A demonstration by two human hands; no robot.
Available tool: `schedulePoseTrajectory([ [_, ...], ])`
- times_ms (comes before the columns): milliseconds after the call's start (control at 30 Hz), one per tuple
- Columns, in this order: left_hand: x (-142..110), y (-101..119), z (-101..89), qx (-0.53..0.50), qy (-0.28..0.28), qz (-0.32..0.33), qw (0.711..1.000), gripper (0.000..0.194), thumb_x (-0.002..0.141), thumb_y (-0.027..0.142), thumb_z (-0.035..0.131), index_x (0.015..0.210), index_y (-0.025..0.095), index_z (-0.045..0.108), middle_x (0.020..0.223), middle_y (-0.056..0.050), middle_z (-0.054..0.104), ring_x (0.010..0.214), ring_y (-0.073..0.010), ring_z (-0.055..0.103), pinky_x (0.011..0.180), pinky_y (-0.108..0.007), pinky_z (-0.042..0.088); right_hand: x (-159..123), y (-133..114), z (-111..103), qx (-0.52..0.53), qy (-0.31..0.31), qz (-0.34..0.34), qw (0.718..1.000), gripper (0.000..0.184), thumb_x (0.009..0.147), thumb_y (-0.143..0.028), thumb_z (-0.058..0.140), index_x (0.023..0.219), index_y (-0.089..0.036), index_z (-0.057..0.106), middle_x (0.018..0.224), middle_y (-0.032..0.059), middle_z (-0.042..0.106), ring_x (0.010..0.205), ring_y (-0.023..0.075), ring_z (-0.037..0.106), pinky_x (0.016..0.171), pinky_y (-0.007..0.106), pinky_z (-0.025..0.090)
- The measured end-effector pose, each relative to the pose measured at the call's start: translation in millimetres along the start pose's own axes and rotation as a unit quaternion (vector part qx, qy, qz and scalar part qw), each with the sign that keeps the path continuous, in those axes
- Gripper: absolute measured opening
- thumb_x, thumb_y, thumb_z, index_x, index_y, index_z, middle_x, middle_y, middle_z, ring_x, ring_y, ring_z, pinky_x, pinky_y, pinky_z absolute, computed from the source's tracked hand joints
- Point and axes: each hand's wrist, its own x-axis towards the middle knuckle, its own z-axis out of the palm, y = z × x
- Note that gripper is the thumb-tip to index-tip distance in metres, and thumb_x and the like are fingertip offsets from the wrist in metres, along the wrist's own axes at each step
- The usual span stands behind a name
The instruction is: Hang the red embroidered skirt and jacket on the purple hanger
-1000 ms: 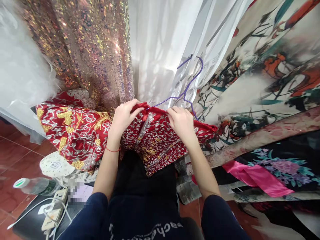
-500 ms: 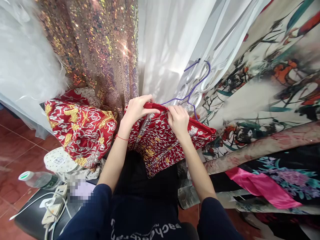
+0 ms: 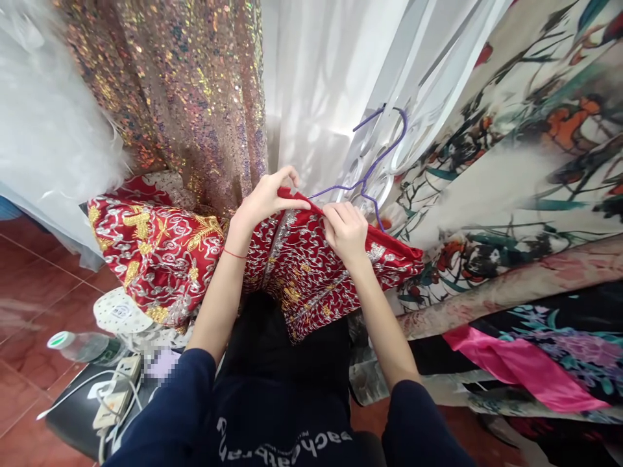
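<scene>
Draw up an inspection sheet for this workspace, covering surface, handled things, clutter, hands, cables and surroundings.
Surface: black surface at left, partly covered.
Handled things: red embroidered cloth; purple hanger, lower part hidden behind the cloth.
Clutter: bottle, power strip, spotted white item.
Hands: left hand at the cloth's edge, grip unclear; right hand pinching that edge.
Cables: white cables around the power strip.
Surroundings: sequined fabric, white drape, patterned fabric, red tiled floor.

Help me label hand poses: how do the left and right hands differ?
The left hand holds its thumb apart from its fingers; the right hand has curled fingers. The left hand has a red wrist string; the right hand shows none. Both are at the red embroidered garment.
</scene>
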Motion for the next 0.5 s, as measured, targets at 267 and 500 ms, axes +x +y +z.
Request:
schedulePoseTrajectory([
  [267,5.1,-1.5,7.7,-0.026,-0.076,-0.030,0.996,0.048,0.084,0.050,0.068,0.053,0.017,0.050,0.054,0.006,0.033,0.055,-0.0085,0.027,0.052,-0.026,0.023,-9.2,4.4,1.7,0.004,0.054,0.051,0.997,0.027,0.100,-0.026,0.046,0.103,-0.022,0.073,0.104,0.0107,0.073,0.099,0.0249,0.060,0.085,0.041,0.043],
  [500,0.5,2.4,13.8,-0.014,-0.043,-0.030,0.999,0.053,0.083,0.048,0.069,0.050,0.019,0.041,0.055,0.006,0.025,0.056,-0.0094,0.021,0.052,-0.028,0.019,-89.1,-85.6,66.5,0.293,-0.020,0.229,0.928,0.021,0.093,-0.037,0.057,0.085,-0.022,0.070,0.082,0.0069,0.071,0.078,0.0196,0.062,0.079,0.035,0.046],
])
